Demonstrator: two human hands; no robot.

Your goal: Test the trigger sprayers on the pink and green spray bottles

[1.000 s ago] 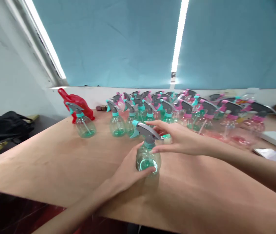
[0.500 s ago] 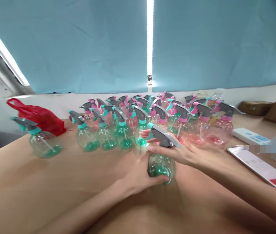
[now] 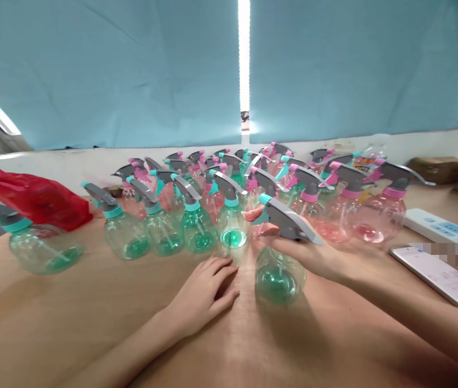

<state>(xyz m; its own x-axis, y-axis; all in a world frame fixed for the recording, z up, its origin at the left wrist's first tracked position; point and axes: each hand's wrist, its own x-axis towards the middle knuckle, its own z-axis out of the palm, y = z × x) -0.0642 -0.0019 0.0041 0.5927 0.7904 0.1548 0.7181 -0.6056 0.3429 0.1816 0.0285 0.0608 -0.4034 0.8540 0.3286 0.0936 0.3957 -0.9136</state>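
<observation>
A clear green spray bottle point(image 3: 279, 280) with a grey trigger head and turquoise collar stands upright near the middle front. My right hand point(image 3: 312, 256) grips it round the neck just under the head, fingertips showing on the left side. To the left of that bottle, my left hand point(image 3: 207, 293) rests palm down on the table with fingers stretched out, touching no bottle. Closest beyond it are another green spray bottle point(image 3: 232, 223) and a darker-looking green one point(image 3: 199, 229). Each holds a little green-tinted space at its base, with a tube inside.
Behind stand several rows of green and pink spray bottles, one pink bottle point(image 3: 379, 215) at the right end. Far left are a lone green bottle point(image 3: 45, 250) and a red plastic bag point(image 3: 38, 196). A phone point(image 3: 435, 277), a white power strip point(image 3: 435, 226) and brown boxes point(image 3: 439, 170) lie right.
My left hand has let go of the green bottle's body and moved left onto the table. My right hand still holds the bottle's neck. The view has shifted slightly.
</observation>
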